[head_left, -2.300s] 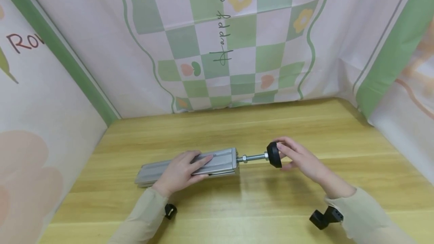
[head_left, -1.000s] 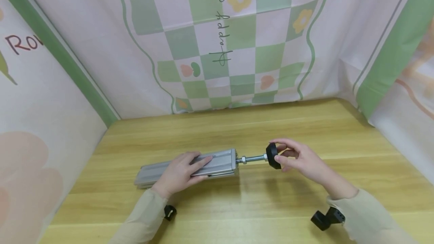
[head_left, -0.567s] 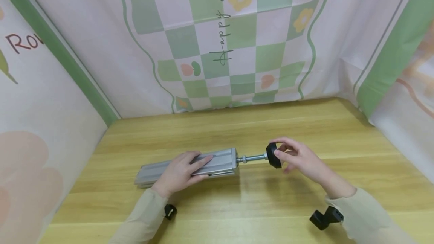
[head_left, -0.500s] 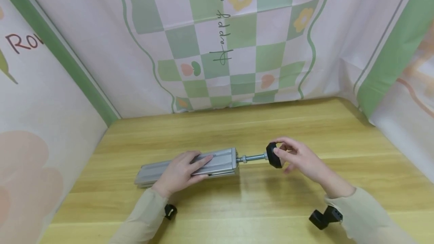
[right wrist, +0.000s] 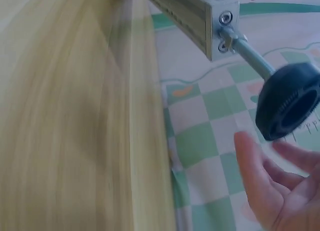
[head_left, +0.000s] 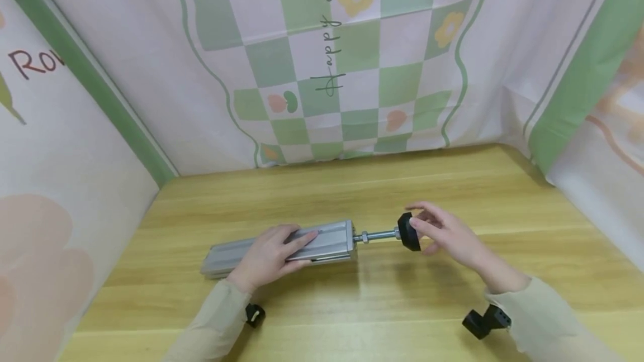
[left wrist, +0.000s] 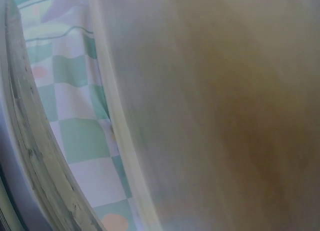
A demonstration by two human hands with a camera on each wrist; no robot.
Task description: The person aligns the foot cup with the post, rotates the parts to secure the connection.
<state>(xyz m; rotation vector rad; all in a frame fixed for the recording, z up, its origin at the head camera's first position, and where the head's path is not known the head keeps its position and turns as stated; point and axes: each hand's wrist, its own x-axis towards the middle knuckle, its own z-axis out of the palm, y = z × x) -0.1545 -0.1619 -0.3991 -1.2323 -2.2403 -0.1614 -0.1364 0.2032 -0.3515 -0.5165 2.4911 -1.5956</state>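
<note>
Your left hand point(head_left: 266, 256) grips an aluminum profile point(head_left: 331, 239) as your right hand point(head_left: 450, 237), fingers spread, flanks its black leveling foot point(head_left: 409, 233).

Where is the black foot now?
In the head view, the black foot sits right of centre, on the end of the threaded rod, beside the right hand.

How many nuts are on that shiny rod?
2 in view: the first nut near the end of the silver bar, the second nut against the black foot. Any inside the bar or foot would be hidden.
</note>
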